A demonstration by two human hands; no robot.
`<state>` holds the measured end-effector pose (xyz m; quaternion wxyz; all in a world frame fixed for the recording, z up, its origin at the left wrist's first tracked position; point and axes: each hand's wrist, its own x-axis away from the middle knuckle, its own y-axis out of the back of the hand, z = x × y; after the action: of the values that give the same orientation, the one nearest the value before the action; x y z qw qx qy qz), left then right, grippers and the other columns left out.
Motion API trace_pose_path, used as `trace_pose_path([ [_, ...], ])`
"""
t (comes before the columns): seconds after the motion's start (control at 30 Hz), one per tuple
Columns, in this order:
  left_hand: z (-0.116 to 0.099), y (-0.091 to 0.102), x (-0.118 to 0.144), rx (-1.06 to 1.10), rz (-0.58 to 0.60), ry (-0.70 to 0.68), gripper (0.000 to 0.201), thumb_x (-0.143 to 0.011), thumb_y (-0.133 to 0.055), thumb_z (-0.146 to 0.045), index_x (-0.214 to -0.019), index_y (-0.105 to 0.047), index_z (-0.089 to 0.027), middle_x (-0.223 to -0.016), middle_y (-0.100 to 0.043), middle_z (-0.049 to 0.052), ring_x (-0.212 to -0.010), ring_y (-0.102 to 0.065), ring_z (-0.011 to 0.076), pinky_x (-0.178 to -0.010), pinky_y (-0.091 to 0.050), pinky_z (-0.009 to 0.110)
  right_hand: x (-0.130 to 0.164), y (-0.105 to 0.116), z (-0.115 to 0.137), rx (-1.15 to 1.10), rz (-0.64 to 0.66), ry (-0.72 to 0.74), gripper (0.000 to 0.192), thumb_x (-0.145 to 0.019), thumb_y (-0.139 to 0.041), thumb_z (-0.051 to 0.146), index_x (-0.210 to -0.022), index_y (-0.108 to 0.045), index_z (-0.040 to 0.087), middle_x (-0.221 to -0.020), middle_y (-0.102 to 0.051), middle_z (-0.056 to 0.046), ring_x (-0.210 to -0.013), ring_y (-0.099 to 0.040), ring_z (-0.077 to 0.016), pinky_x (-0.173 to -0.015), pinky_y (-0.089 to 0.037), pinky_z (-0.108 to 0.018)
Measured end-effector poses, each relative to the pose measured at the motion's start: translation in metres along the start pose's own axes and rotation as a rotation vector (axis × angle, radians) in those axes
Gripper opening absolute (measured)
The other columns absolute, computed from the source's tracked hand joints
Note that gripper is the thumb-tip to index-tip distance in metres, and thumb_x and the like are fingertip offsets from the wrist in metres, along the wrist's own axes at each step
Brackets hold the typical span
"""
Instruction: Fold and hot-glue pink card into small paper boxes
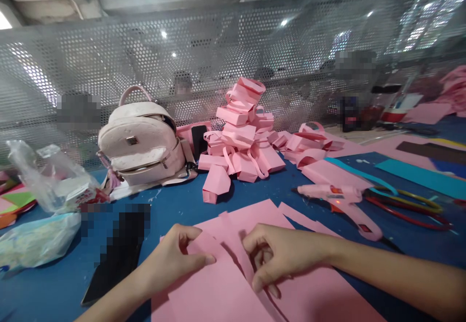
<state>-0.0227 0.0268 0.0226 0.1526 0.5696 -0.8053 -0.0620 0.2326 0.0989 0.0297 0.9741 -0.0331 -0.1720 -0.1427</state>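
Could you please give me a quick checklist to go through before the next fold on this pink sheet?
1. Left hand pins the pink sheet flat: ok.
2. Right hand pinches the raised crease: ok.
3. Crease runs straight along the sheet: cannot tell, fingers cover part of it.
4. Glue gun lies apart from the sheet, on the blue table: ok.
5. Glue gun hot or switched on: cannot tell.
6. Pile of folded pink pieces sits well behind the working area, beside the backpack: ok.
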Motion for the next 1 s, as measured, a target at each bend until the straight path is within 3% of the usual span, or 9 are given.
trace_pose_path([
  [0.27, -0.0008, 0.0009, 0.0001, 0.026, 0.034, -0.008, 0.029, -0.080, -0.076, -0.039, -0.082, -0.078, -0.011, -0.077, -0.074, 0.006, -0.066, -0.065, 0.0182, -0.061, -0.050, 0.026, 0.0013, 0.0039, -0.0020, -0.013, 0.045, -0.013, 0.041, -0.065, -0.090, 0.045, -0.078, -0.072, 0.010, -0.059, -0.066, 0.000, -0.043, -0.052, -0.0059, -0.040, -0.037, -0.015],
  [0.57, -0.0006, 0.0016, -0.0006, -0.019, 0.005, -0.007, 0.025, -0.080, -0.076, -0.036, -0.080, -0.078, -0.011, -0.074, -0.072, 0.005, -0.064, -0.062, 0.0164, -0.060, -0.048, 0.025, 0.0015, 0.0032, -0.0034, -0.028, 0.008, -0.055, 0.045, -0.055, -0.094, 0.045, -0.070, -0.070, 0.010, -0.054, -0.064, 0.001, -0.046, -0.056, -0.0075, -0.041, -0.040, -0.013],
  [0.8, -0.0016, 0.0015, 0.0006, -0.018, 0.007, 0.021, 0.025, -0.080, -0.074, -0.037, -0.080, -0.077, -0.012, -0.074, -0.072, 0.004, -0.062, -0.062, 0.0156, -0.058, -0.047, 0.024, 0.0022, 0.0034, -0.0050, -0.012, 0.016, -0.051, 0.041, -0.059, -0.093, 0.042, -0.077, -0.074, 0.011, -0.058, -0.066, 0.001, -0.046, -0.056, -0.0068, -0.040, -0.040, -0.012],
  [1.0, -0.0030, 0.0011, 0.0007, -0.029, 0.006, 0.000, 0.025, -0.080, -0.075, -0.037, -0.080, -0.077, -0.012, -0.075, -0.073, 0.005, -0.066, -0.064, 0.0173, -0.059, -0.048, 0.024, 0.0045, 0.0060, -0.0032, 0.023, 0.014, -0.080, 0.046, -0.053, -0.095, 0.042, -0.079, -0.075, 0.010, -0.060, -0.068, -0.001, -0.054, -0.063, -0.0102, -0.049, -0.049, -0.014],
])
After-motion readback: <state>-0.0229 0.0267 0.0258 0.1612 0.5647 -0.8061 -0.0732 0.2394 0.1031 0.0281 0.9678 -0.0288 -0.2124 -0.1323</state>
